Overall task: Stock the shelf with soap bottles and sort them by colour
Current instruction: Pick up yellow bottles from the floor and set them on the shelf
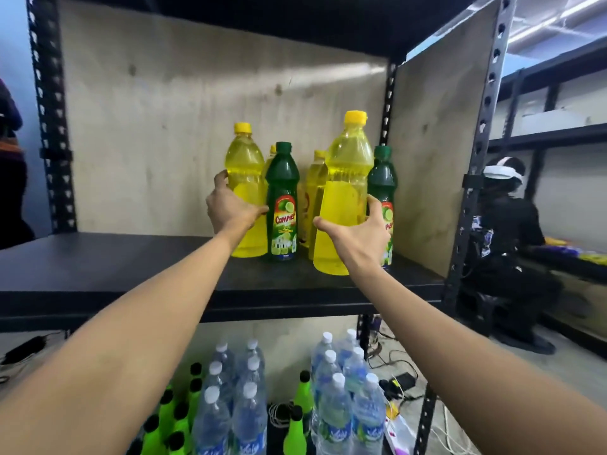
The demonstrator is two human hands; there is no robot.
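Note:
Soap bottles stand on the black shelf board [98, 267], right of centre. My left hand [230, 208] grips a yellow bottle [244, 165] with a yellow cap. My right hand [358, 234] grips a taller-looking yellow bottle [348, 165] nearer the front. A dark green bottle [282, 205] with a lime label stands between the two. A second green bottle [382, 178] stands at the right, partly behind my right hand. Two more yellow bottles [315, 185] show behind, mostly hidden.
Plywood panels [164, 126] close the shelf's back and right side. Below the shelf stand several water bottles [335, 399] and bright green bottles [177, 418], with cables on the floor. A person in black [505, 244] crouches at the right by another rack.

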